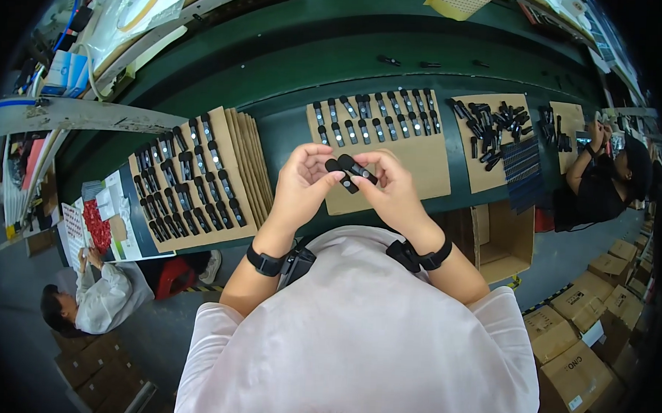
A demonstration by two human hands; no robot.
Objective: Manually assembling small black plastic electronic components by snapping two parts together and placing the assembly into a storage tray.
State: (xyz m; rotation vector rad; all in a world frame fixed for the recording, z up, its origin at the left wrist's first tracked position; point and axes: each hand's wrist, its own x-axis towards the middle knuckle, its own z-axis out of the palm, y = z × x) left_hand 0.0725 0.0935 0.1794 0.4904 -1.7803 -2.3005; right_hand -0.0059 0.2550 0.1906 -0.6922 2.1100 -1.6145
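Two small black wireless microphones with rounded foam tips are held close together in front of my chest. My left hand [304, 185] pinches the left microphone [340, 176] between thumb and fingers. The right microphone [359, 169] is gripped by my right hand [393, 188], its thumb close to the left one. Below them lies a brown cardboard sheet [421, 172], with similar microphones [377, 127] standing out in two rows along its far part. I cannot make out whether the two held pieces touch.
More microphones lie in rows on stacked cardboard [238, 143] at left. A jumbled pile [489, 128] covers another sheet at right, beside dark strips [524, 174]. An open carton [507, 244] sits below the green table [283, 119]. Co-workers sit at far left [113, 297] and far right [605, 185].
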